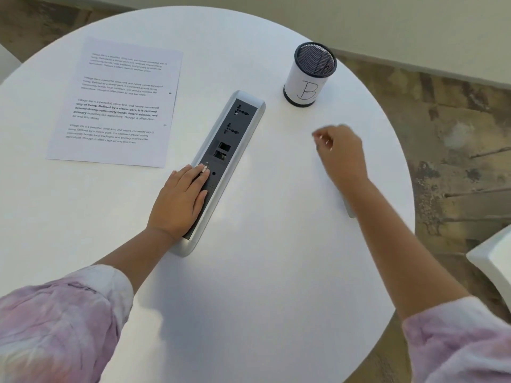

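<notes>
1. Socket strip (pixel 232 134): a long, narrow unit with a silver-grey rounded casing and a dark face. It lies near the middle of the table (pixel 262 286), running slantwise from the near left toward the far right. The dark face carries two plug outlets at the far end, two small square ports at mid-length, and a round hole beside a small multi-pin port nearer the person.
2. Left hand (pixel 179 200): laid flat on the near end of the strip, palm down. The fingers (pixel 193 181) are straight and close together, released rather than grasping, and their tips reach the multi-pin port.
3. Right hand (pixel 341 153): raised over the table to the right of the strip, well apart from it. The fingers are curled inward; the hand is blurred, so whether they pinch anything cannot be told.
4. Cup (pixel 307 81): a black mesh pen holder, upright beyond the right hand, just past the strip's far end. A white paper band marked "B" wraps it.
5. Sheet (pixel 119 106): white paper with four printed paragraphs, flat on the table left of the strip.
6. Sleeves (pixel 55 313): pale pink and white, pushed up both forearms.
</notes>
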The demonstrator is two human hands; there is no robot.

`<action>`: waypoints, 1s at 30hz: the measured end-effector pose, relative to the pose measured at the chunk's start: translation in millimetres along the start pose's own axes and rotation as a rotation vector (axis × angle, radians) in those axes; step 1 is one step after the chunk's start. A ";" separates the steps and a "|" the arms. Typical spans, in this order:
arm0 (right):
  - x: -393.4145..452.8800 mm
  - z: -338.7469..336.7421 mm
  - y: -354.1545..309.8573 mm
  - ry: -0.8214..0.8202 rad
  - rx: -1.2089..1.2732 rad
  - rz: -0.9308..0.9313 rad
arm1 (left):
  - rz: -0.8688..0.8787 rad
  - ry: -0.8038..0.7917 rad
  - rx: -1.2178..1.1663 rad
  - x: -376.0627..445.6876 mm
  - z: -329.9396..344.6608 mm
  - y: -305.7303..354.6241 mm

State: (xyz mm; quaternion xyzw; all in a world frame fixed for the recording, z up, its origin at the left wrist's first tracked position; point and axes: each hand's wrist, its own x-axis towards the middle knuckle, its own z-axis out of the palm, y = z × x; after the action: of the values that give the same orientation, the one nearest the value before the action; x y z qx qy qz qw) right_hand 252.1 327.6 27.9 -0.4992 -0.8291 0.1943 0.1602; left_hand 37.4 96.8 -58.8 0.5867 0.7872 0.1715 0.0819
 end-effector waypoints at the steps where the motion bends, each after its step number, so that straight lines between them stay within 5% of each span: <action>1: -14.6 5.7 7.7 -0.023 0.019 0.062 | 0.002 0.001 0.001 -0.1 -0.2 -0.2; 15: -122.1 36.8 35.9 -0.072 0.253 0.372 | 0.014 -0.003 -0.020 -1.1 -0.1 0.1; 30: -121.3 41.2 20.3 -0.064 0.060 0.316 | 0.003 -0.013 -0.017 -1.0 -0.2 0.4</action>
State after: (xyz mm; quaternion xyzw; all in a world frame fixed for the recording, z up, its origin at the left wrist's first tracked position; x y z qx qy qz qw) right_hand 303.3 221.6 -26.5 -0.6119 -0.7389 0.2574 0.1158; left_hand 38.0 95.9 -58.5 0.5884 0.7842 0.1745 0.0918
